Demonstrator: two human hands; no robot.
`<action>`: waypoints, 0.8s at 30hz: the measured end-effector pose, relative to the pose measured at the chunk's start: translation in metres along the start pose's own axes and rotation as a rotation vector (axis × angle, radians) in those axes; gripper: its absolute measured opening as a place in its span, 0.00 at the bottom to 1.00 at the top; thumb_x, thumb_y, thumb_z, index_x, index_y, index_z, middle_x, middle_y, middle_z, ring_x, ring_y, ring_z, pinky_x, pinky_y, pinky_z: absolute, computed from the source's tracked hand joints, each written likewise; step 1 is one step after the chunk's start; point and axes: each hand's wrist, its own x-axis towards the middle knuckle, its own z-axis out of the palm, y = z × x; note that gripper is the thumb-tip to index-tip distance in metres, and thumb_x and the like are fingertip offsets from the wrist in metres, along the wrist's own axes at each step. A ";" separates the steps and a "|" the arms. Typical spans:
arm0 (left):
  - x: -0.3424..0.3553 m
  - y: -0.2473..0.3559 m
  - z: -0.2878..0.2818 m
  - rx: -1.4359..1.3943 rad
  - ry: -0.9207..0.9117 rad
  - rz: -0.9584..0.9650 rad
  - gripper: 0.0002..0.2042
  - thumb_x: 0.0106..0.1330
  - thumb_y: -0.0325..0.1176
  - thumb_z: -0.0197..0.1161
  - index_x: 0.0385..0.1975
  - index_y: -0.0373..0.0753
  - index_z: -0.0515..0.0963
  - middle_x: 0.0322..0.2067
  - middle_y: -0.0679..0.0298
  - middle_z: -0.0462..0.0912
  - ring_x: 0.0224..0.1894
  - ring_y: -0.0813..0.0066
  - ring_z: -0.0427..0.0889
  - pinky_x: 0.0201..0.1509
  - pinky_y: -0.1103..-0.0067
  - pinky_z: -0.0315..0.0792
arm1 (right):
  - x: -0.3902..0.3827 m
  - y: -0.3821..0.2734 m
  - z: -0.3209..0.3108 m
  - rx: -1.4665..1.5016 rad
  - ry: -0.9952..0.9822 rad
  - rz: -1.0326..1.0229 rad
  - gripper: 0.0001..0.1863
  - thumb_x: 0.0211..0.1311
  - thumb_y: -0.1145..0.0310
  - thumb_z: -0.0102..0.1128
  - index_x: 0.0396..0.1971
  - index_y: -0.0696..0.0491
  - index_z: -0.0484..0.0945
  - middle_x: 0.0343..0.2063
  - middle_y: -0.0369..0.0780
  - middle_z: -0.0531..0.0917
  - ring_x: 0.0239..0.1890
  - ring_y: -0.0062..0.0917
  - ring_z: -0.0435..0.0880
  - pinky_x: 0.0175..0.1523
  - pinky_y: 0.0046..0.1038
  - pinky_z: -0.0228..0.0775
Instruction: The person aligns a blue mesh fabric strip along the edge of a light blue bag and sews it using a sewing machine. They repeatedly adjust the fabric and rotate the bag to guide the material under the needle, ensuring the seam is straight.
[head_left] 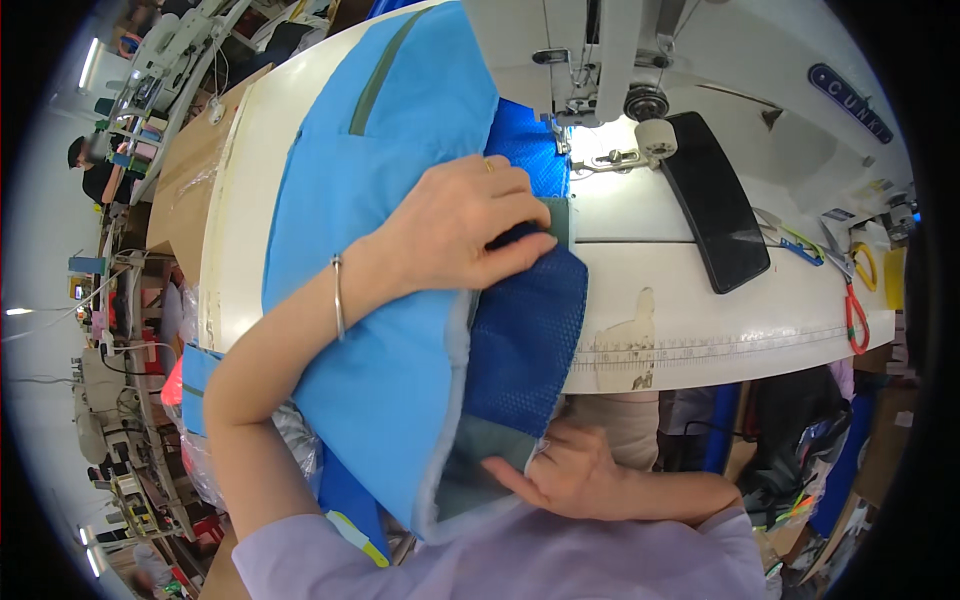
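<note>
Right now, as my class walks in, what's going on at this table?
A person is handling fabric at a sewing machine. The left hand lies across the light-blue fabric, reaching onto the dark-blue textured fabric. The right hand is lower down, at the edge where grey-green fabric meets it; how firmly it holds is unclear. Bright-blue fabric lies by the presser foot.

Just a pale lilac top (490, 568), pretty plain from what shows, with short, kinda loose-looking sleeves (285, 555) in the same colour. The left hand (455, 220) has a gold-looking ring (489, 166), plus there's a thin silvery bangle (339, 305) with a little round bead (336, 259) on that wrist.
</note>
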 end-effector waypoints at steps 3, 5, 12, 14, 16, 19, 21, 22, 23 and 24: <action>-0.005 0.003 -0.004 -0.089 -0.017 -0.023 0.07 0.61 0.34 0.69 0.32 0.40 0.79 0.36 0.62 0.84 0.39 0.59 0.80 0.49 0.66 0.73 | 0.002 0.004 -0.005 -0.071 -0.035 -0.042 0.28 0.54 0.61 0.80 0.08 0.51 0.68 0.13 0.37 0.72 0.17 0.28 0.74 0.20 0.29 0.65; -0.015 -0.003 -0.007 -0.260 0.064 -0.013 0.06 0.60 0.30 0.64 0.32 0.41 0.73 0.41 0.58 0.87 0.41 0.61 0.81 0.53 0.67 0.72 | 0.002 0.007 -0.011 -0.078 -0.054 -0.058 0.26 0.53 0.59 0.80 0.09 0.51 0.70 0.13 0.35 0.72 0.18 0.27 0.74 0.21 0.29 0.67; -0.034 -0.010 -0.002 -0.494 0.266 0.088 0.16 0.42 0.26 0.64 0.32 0.44 0.70 0.43 0.57 0.89 0.33 0.66 0.80 0.47 0.72 0.72 | 0.046 0.045 -0.087 -0.289 0.151 -0.060 0.09 0.52 0.70 0.77 0.30 0.52 0.82 0.29 0.37 0.84 0.30 0.30 0.85 0.32 0.29 0.77; -0.038 -0.011 0.001 -0.400 0.267 0.097 0.17 0.39 0.26 0.64 0.33 0.44 0.70 0.42 0.58 0.89 0.33 0.65 0.80 0.48 0.70 0.71 | 0.078 0.066 -0.090 -0.414 0.132 -0.160 0.09 0.53 0.70 0.75 0.32 0.54 0.83 0.35 0.38 0.85 0.37 0.30 0.85 0.37 0.30 0.78; -0.038 -0.008 0.002 -0.306 0.275 0.114 0.19 0.37 0.26 0.65 0.33 0.45 0.70 0.43 0.62 0.89 0.34 0.64 0.79 0.53 0.67 0.68 | 0.097 0.082 -0.086 -0.470 0.071 -0.253 0.10 0.53 0.70 0.74 0.34 0.54 0.84 0.39 0.38 0.85 0.43 0.30 0.85 0.40 0.30 0.79; -0.033 -0.007 0.005 -0.176 0.326 0.139 0.20 0.38 0.25 0.66 0.35 0.45 0.71 0.47 0.63 0.87 0.36 0.65 0.79 0.55 0.67 0.67 | 0.106 0.101 -0.076 -0.395 -0.084 -0.309 0.11 0.56 0.68 0.72 0.37 0.55 0.86 0.42 0.37 0.85 0.46 0.29 0.84 0.43 0.30 0.79; -0.032 -0.004 0.006 -0.115 0.339 0.124 0.20 0.39 0.24 0.67 0.36 0.45 0.72 0.49 0.62 0.86 0.38 0.65 0.80 0.57 0.66 0.67 | 0.111 0.100 -0.078 -0.295 -0.188 -0.252 0.10 0.60 0.67 0.71 0.37 0.57 0.86 0.37 0.36 0.86 0.42 0.27 0.85 0.41 0.28 0.78; -0.031 -0.002 0.005 -0.083 0.344 0.114 0.20 0.39 0.24 0.67 0.36 0.45 0.72 0.50 0.62 0.85 0.39 0.65 0.80 0.57 0.65 0.67 | 0.115 0.098 -0.082 0.021 -0.219 0.063 0.10 0.62 0.66 0.70 0.37 0.58 0.86 0.35 0.36 0.86 0.39 0.24 0.85 0.40 0.27 0.77; -0.030 -0.002 0.005 -0.048 0.343 0.116 0.20 0.39 0.24 0.68 0.36 0.45 0.72 0.51 0.62 0.85 0.40 0.65 0.80 0.57 0.65 0.68 | 0.121 0.094 -0.090 0.336 -0.245 0.378 0.11 0.64 0.65 0.70 0.36 0.59 0.86 0.32 0.36 0.86 0.36 0.22 0.84 0.39 0.26 0.76; -0.029 0.000 0.006 -0.017 0.337 0.119 0.20 0.40 0.24 0.68 0.36 0.44 0.73 0.51 0.61 0.84 0.41 0.65 0.80 0.58 0.65 0.68 | 0.124 0.090 -0.095 0.656 -0.266 0.698 0.12 0.66 0.65 0.69 0.36 0.60 0.86 0.30 0.36 0.86 0.33 0.20 0.83 0.37 0.25 0.75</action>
